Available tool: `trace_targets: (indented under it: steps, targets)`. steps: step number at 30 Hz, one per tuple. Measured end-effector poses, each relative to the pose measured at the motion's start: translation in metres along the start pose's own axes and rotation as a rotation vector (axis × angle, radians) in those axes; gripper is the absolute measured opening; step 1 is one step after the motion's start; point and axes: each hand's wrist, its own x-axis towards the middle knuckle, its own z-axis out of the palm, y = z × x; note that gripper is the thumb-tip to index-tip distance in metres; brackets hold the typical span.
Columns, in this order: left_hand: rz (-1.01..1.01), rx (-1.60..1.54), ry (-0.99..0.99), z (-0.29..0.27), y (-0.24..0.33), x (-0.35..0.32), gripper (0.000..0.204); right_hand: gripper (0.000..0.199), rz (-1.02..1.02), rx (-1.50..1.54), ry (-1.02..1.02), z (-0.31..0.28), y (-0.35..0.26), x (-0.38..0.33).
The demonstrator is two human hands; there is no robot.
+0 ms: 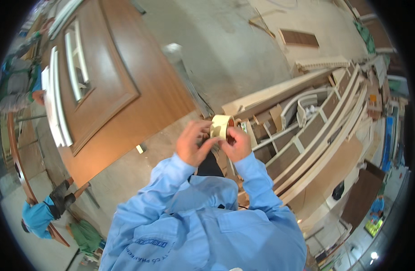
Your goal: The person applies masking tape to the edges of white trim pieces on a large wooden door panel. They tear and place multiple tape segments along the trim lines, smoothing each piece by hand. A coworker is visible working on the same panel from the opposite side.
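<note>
Both my hands are raised in front of my chest around a cream roll of masking tape. My left hand curls against the roll's left side, its fingertips at the rim. My right hand grips the roll from the right and below. The roll stands on edge between them, its hole partly hidden by my fingers. My light blue sleeves run down to the lower edge.
A large brown wooden door with white trim strips lies at the left. Stacked door frames and pale boards fill the right. Bare concrete floor lies ahead. Other people in blue work at the far left and lower left.
</note>
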Motion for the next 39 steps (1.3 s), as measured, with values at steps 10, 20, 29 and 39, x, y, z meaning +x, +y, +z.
trace_targets:
  steps: [10, 20, 29, 39]
  targets:
    - [0.086, -0.011, 0.274, -0.094, 0.011, -0.016, 0.014, 0.020, -0.527, -0.308, -0.194, 0.042, -0.141, 0.032]
    - [-0.079, -0.036, 0.608, -0.148, -0.031, 0.002, 0.008, 0.024, -0.485, -0.162, -0.593, 0.096, -0.163, 0.107]
    - [-0.330, -0.306, 0.919, -0.160, -0.037, 0.027, 0.009, 0.030, -0.061, 0.340, -1.237, 0.118, -0.146, 0.238]
    - [-0.085, -0.923, 0.326, -0.193, -0.039, 0.045, 0.113, 0.036, 0.974, 1.249, -1.380, 0.149, -0.148, 0.269]
